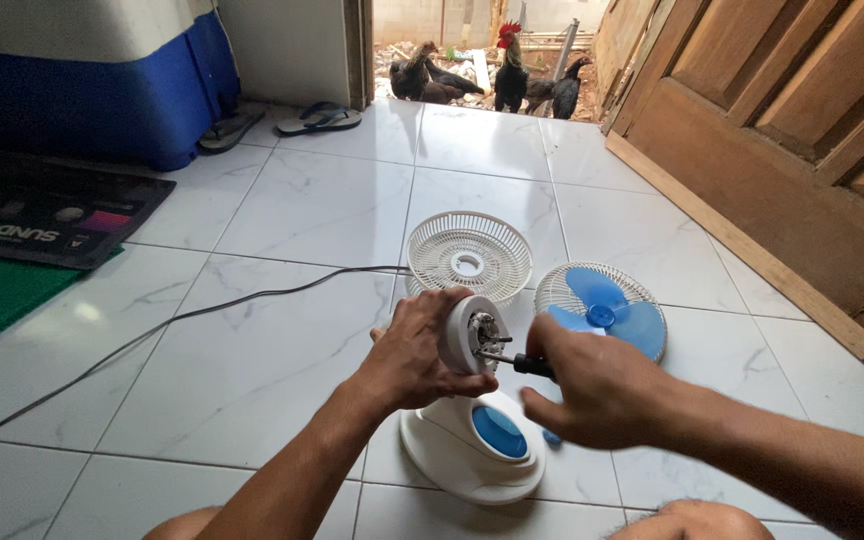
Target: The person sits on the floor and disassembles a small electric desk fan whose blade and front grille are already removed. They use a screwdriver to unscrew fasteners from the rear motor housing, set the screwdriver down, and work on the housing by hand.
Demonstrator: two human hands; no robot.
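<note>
Fan motor housing (pixel 469 335), on its base on the floor, gripped by left hand (pixel 414 352); right hand (pixel 592 390) closed on screwdriver (pixel 512 360), best kept square to the screw.

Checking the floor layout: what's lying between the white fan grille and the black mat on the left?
In the head view, only the grey power cord crosses the white tiles between the white fan grille and the black mat.

white fan base (pixel 457 455) with blue oval – blue blades (pixel 607 310) – white marbled floor tiles (pixel 282 330)
</note>
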